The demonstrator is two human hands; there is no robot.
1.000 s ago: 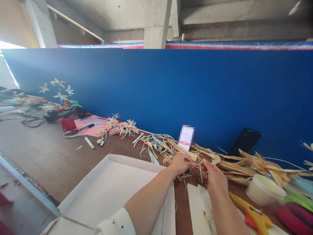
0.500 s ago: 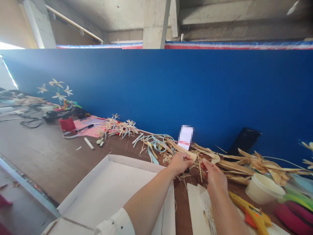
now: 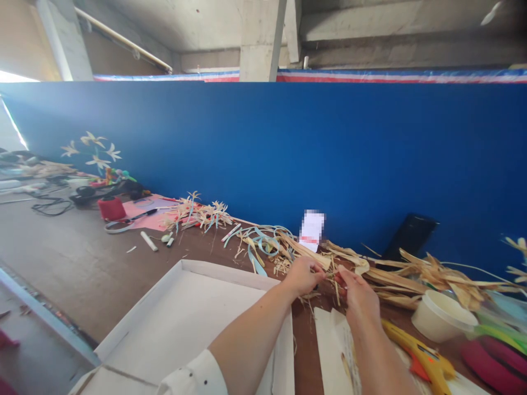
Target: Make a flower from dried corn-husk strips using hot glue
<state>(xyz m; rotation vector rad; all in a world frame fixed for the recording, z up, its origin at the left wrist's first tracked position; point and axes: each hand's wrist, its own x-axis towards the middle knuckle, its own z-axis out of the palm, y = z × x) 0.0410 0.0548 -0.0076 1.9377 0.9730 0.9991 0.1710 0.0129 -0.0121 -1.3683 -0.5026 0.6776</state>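
My left hand (image 3: 305, 275) and my right hand (image 3: 357, 289) meet above the brown table, their fingertips almost touching. Both are closed in a pinch on what looks like a thin strip of dried husk; the fingers cover most of it. Just behind them lie long dried husks (image 3: 317, 257) in a pale tan pile. Husk scraps lie on the table beneath my fingers. A white open box (image 3: 197, 318) sits under my left forearm, and a pale printed sheet (image 3: 331, 351) lies beside my right forearm.
A yellow glue gun (image 3: 424, 356) and a cream tub (image 3: 442, 318) stand at the right. Small husk flowers (image 3: 216, 211), light blue ribbon (image 3: 263, 241) and a red spool (image 3: 111, 209) lie leftward. A black phone (image 3: 411, 238) leans against the blue partition (image 3: 247, 142).
My right hand has moved slightly left, closer to my left fingertips. The left hand stays nearly where it was, still pinching.
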